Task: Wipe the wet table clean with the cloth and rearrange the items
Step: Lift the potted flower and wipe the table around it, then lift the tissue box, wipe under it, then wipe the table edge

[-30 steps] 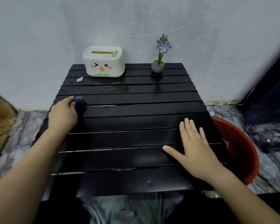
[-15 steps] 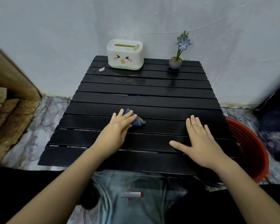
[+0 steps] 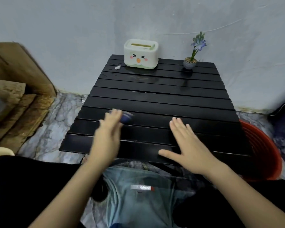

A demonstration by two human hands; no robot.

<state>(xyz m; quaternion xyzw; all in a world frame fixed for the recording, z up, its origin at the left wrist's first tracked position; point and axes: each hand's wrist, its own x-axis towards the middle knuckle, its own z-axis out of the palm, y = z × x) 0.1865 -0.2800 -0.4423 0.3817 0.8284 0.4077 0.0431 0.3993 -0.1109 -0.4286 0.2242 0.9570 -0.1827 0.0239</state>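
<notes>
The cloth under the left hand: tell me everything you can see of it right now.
The cloth is a small, dark blue bunched wad, apparently soft fabric, motion-blurred so no weave or pattern shows. It lies on the black slatted table, in the near-left part. The left hand presses on it with flat fingers, covering its near side; only the far-right edge peeks out. The right hand rests flat, apart from it.

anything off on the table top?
Yes: a small white scrap lies on the black slatted table, left of the duck-face tissue box, with water droplets around it. That far-left corner looks unwiped. Tissue box and flower pot stand upright.
</notes>
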